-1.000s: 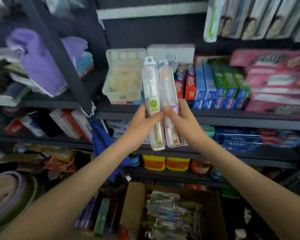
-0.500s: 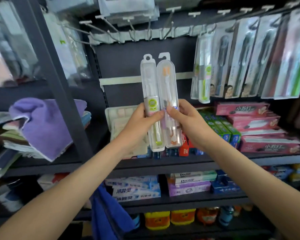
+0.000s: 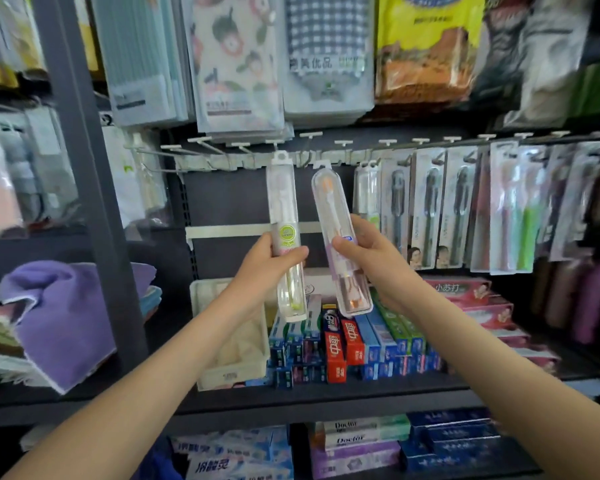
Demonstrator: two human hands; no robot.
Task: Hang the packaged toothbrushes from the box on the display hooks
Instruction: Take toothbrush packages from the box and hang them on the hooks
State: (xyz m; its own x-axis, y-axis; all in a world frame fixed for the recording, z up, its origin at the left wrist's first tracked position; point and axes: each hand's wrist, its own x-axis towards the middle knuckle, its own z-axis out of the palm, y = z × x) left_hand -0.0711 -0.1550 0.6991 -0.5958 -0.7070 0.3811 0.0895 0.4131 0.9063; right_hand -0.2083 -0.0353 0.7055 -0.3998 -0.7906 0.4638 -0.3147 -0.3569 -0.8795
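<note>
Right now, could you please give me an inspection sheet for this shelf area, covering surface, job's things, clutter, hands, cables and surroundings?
Surface: dark shelf, stacked with toothpaste boxes.
Job's things: green-label toothbrush pack upright, its hang tab up at the display hooks; whether it is on one, cannot tell. Orange toothbrush pack tilted, its tab just below the hooks. Supply box not in view.
Clutter: purple towel; white tray.
Hands: left hand grips the green-label toothbrush pack; right hand grips the orange toothbrush pack.
Cables: nothing seen.
Surroundings: hung toothbrush packs to the right; bagged goods above.
</note>
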